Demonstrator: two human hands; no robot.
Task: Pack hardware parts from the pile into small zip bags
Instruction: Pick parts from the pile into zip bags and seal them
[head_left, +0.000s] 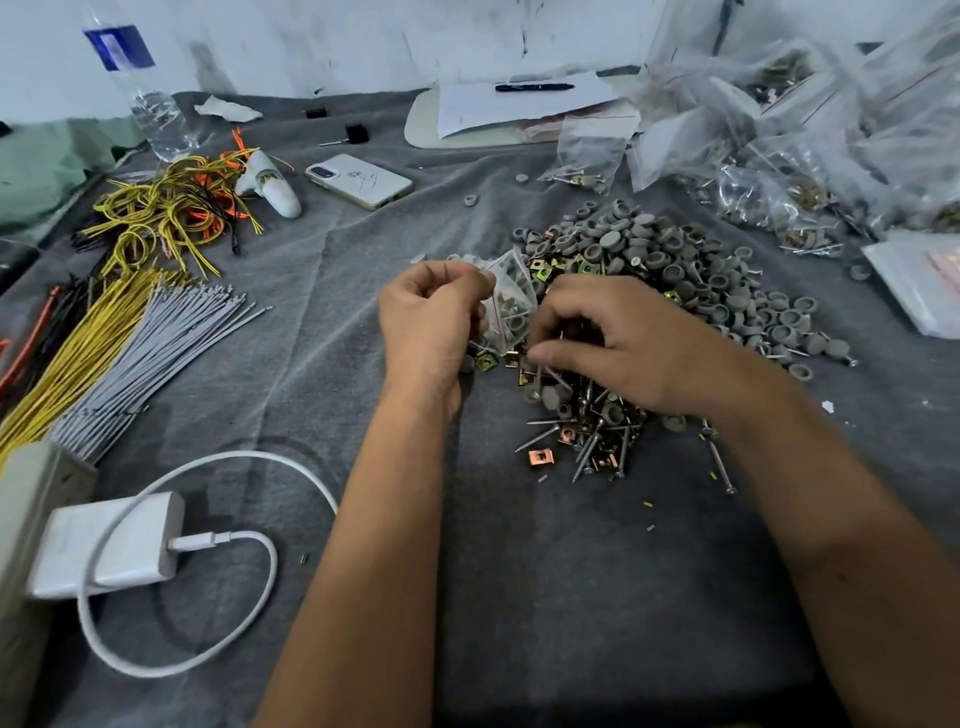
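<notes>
A pile of hardware (670, 280) lies on the grey cloth: grey round caps, brass and copper clips, and long screws (597, 436) at its near edge. My left hand (431, 322) grips a small clear zip bag (511, 301) that holds some caps and clips, held at the left edge of the pile. My right hand (613, 338) hovers over the pile right beside the bag, fingers curled and pinching a few screws near the bag's mouth.
Filled zip bags (779, 156) are heaped at the back right, flat bags (919, 280) at the right edge. A phone (358, 179), water bottle (150, 104), wire bundles (171, 208), cable ties (150, 353) and a white charger (114, 545) with cable sit left. Papers with a pen (535, 87) lie behind.
</notes>
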